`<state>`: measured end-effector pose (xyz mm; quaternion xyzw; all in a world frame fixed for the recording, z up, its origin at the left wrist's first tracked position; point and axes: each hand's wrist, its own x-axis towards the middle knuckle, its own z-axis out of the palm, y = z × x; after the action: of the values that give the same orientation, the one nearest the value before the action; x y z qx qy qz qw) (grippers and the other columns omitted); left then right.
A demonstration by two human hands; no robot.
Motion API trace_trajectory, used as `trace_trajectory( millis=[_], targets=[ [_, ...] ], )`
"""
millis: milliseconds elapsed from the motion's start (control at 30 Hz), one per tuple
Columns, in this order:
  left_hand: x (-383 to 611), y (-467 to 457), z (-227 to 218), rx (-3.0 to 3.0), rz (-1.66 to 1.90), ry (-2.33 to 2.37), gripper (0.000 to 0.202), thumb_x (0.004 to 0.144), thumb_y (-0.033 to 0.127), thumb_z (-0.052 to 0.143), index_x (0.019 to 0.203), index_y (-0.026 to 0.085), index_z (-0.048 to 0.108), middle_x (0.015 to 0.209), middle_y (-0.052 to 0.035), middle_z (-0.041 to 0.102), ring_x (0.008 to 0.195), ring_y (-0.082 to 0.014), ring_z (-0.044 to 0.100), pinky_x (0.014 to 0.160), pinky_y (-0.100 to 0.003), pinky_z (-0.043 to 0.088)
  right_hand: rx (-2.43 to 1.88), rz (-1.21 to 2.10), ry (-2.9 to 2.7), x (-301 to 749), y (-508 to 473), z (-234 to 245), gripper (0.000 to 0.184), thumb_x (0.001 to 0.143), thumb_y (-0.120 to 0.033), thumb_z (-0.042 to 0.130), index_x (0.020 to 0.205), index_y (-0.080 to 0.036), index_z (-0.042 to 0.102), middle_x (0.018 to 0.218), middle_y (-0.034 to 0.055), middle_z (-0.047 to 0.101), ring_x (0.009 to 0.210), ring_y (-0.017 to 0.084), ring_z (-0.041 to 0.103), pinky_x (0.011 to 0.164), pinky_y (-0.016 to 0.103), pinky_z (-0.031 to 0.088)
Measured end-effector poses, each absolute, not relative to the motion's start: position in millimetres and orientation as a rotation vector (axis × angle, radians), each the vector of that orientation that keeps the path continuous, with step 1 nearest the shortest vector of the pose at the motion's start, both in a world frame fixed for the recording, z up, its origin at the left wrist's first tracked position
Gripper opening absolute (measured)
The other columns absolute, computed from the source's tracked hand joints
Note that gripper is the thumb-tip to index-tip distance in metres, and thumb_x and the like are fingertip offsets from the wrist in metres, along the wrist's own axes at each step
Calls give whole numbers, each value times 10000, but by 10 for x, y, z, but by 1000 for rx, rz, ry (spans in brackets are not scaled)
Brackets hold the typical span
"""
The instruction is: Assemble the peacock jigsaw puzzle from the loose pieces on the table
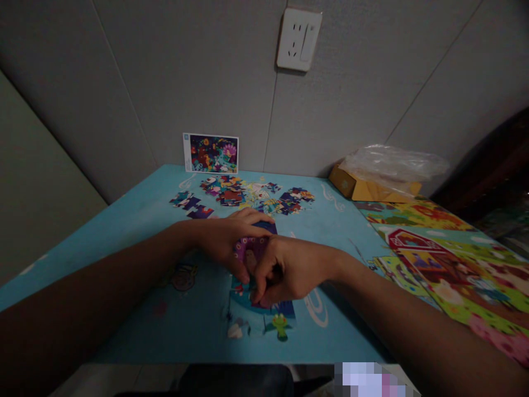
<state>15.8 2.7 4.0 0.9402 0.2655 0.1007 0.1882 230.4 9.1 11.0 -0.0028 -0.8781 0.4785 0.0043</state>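
Note:
Both my hands meet at the middle of a blue printed table mat [136, 220]. My left hand [225, 237] curls its fingers and thumb around a cluster of joined purple puzzle pieces [250, 252]. My right hand [285, 273] is closed, its fingertips pinched against the lower edge of the same cluster, where a blue assembled part [243, 289] lies on the mat. Beyond my hands, a heap of loose colourful puzzle pieces [248, 196] lies spread out, with a few dark joined pieces [192, 205] at its left.
A reference picture card [210, 153] leans against the grey wall at the back. A yellow box under a clear plastic bag [380, 176] sits at the back right. A colourful cartoon print [454, 259] covers the mat's right side. A wall socket [298, 38] is above.

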Motion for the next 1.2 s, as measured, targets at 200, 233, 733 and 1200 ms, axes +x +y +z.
trace_trajectory(
  millis=[200,233,733,1200],
  targets=[
    [169,27,1,2647,272,784,945,603,681,805,1381,216,537,1528,-208,342,1381,-450,301,1123,-629,253,-28,1452,-2777,2304,82,152,119,763,-174,748,852,-98,772,749,29,712,616,74,577,574,175,424],
    [168,26,3,2639,263,791,939,604,675,806,1379,216,540,1531,-208,336,1382,-452,297,1123,-629,252,-14,1442,-2787,2303,78,164,147,768,-163,741,895,-98,773,796,37,722,650,80,590,602,178,437],
    [194,3,48,2634,242,801,904,633,613,812,1416,266,521,1527,-174,351,1367,-452,307,1118,-645,245,56,1281,-2939,2307,34,205,387,813,-80,649,1182,-161,729,914,52,747,666,96,565,642,202,423],
    [172,9,22,2613,271,794,931,596,705,796,1356,219,567,1535,-210,344,1397,-467,286,1114,-662,257,-11,1351,-2883,2312,84,191,287,787,-53,659,1034,-136,780,821,22,740,621,71,551,615,184,423]
  ],
)
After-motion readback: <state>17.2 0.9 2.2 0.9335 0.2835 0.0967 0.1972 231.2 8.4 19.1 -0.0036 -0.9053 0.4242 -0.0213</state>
